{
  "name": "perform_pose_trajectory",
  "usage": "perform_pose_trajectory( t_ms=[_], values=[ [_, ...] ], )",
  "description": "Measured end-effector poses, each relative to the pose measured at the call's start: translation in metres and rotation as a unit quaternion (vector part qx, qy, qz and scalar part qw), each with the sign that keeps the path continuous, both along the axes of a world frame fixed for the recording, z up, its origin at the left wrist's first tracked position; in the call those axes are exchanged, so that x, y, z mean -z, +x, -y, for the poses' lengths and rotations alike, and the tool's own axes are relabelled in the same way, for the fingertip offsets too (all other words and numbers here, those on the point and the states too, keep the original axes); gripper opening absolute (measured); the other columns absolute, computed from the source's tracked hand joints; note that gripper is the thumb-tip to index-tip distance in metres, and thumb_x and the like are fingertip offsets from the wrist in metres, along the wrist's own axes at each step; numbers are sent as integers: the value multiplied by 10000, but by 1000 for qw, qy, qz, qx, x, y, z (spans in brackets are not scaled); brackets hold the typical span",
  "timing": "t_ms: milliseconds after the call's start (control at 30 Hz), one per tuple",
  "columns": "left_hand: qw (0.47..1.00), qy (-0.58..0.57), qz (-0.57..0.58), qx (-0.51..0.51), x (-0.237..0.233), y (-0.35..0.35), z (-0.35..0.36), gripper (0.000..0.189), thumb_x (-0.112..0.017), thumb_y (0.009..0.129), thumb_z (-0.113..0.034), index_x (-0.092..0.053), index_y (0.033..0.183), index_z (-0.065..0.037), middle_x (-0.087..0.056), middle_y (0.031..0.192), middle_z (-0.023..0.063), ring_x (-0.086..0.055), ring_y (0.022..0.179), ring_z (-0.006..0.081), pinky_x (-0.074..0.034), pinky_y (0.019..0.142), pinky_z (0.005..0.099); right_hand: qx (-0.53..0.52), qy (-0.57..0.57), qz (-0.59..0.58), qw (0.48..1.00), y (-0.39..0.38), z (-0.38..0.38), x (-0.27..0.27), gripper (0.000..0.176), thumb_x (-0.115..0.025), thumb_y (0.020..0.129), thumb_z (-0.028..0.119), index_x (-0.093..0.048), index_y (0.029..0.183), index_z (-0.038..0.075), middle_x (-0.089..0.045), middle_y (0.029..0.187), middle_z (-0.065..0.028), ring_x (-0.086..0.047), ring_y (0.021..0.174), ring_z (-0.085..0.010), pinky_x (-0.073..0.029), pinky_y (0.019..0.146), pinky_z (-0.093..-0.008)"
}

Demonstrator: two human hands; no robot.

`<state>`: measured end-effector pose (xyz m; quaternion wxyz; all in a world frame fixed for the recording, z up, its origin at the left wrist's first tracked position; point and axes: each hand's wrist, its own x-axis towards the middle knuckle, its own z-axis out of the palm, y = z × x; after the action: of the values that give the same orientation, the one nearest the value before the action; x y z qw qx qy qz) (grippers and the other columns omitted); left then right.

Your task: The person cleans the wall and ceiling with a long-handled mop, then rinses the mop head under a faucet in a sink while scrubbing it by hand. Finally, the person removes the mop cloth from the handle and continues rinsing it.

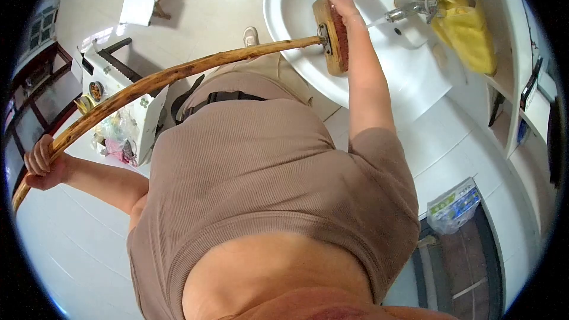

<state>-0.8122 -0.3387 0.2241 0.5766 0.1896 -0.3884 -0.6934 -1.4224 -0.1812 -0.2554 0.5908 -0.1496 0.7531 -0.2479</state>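
A long-handled scrub brush (195,70) spans the view from far left to the sink. Its shaft is a bent, knotty wooden pole, joined by a metal bracket to a wooden block with reddish-brown bristles. My left hand (44,163) is wrapped round the pole near its far end. Over in the white washbasin (290,0), my right hand (348,12) lies against the bristle side of the block, its fingers curled over the upper end. Water from the chrome faucet (412,9) runs onto this hand. Part of the fingers is hidden.
A yellow cloth (468,29) hangs beside the faucet. To the left stands a white table (151,124) bearing plastic bags and small items. A small stool (139,6) is on the floor ahead. At lower right, a plastic packet (453,204) rests near a dark-framed panel.
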Motion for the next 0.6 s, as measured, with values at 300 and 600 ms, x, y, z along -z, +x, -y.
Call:
perform_pose_trajectory(
  t_ms=[300, 600],
  values=[
    [995, -72, -69, -29, -25, 7, -4, 239, -653, 567, -91, -442, 486, -171, -464, 407, -78, -463, 365, 49, -413, 460, 180, 488, -263, 279, 784, -32, -54, -56, 223, -522, 785, 229, -554, 933, 66, -576, 907, -99, -553, 873, -261, -441, 812, -425],
    [987, 97, -108, -66, 19, 36, -13, 303, -593, 607, -94, -321, 497, -171, -327, 404, -63, -309, 383, 82, -307, 500, 246, 442, -182, 166, 863, -24, -90, -95, 396, -508, 835, 412, -543, 1036, 73, -565, 957, -100, -538, 948, -260, -467, 778, -444]
  ],
)
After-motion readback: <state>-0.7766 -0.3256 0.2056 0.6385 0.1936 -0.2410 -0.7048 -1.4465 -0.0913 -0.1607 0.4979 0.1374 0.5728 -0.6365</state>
